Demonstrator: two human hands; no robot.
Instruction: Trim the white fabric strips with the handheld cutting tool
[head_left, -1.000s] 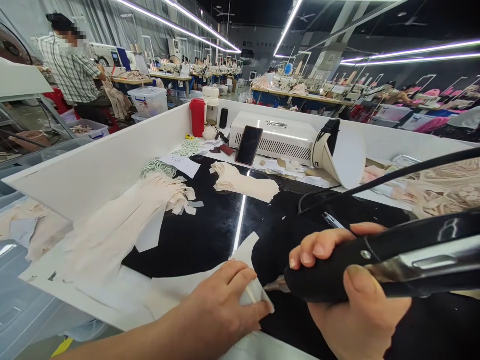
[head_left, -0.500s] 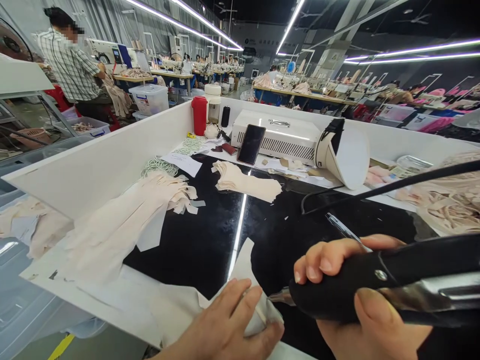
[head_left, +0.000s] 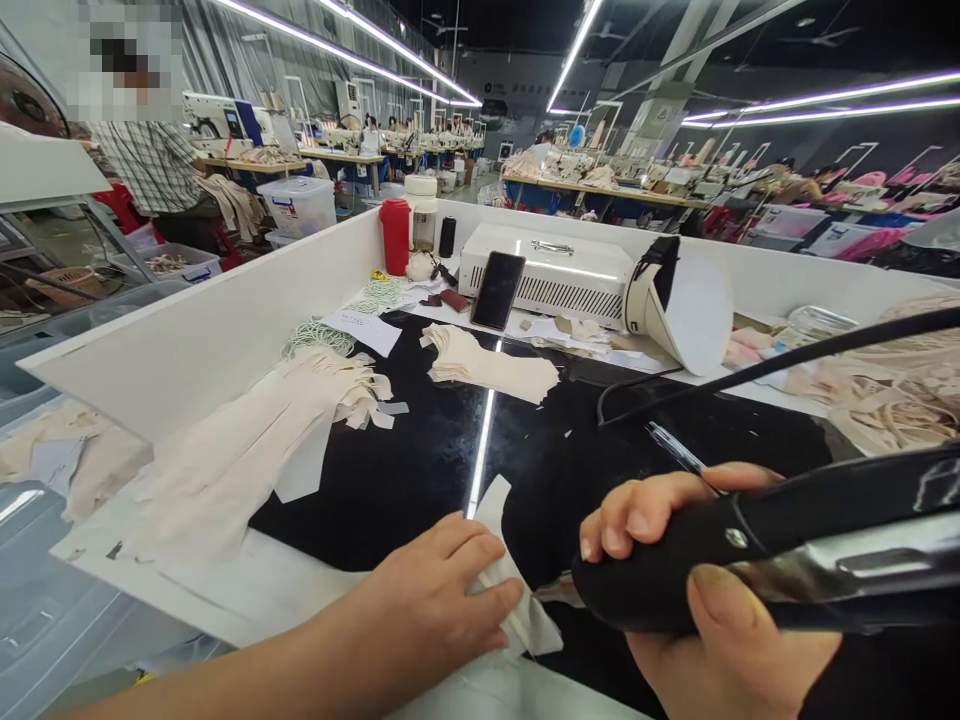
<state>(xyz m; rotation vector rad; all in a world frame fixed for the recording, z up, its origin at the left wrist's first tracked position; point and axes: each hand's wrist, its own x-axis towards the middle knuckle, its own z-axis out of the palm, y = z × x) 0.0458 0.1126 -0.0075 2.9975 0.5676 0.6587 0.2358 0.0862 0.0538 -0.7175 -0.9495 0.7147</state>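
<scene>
My right hand (head_left: pixel 720 600) is wrapped around a black handheld tool (head_left: pixel 660 580) with a metal strip along its side and a narrow metal tip. A slim silver-and-clear implement (head_left: pixel 675 445) sticks out behind its fingers; whether they grip it is hidden. My left hand (head_left: pixel 450 580), fingers curled, holds a pale fabric piece (head_left: pixel 536 622) against the glossy black tabletop (head_left: pixel 375 500). The tool's tip lies right beside the fabric's right edge, and I cannot tell if they touch. Part of the fabric is covered by my left fingers.
Pale fabric strips (head_left: pixel 240 440) spread over the left side, and a small fabric stack (head_left: pixel 491 362) lies mid-table. Behind are a phone (head_left: pixel 499 290), a white vented box (head_left: pixel 555 265) and a red bottle (head_left: pixel 395 237). A black cable (head_left: pixel 810 355) arches across the right. A co-worker (head_left: pixel 146 165) sits far left.
My left hand has moved away from me and slightly left along the fabric, showing more forearm. My right hand keeps its hold on the tool, whose tip stays by the fabric's edge.
</scene>
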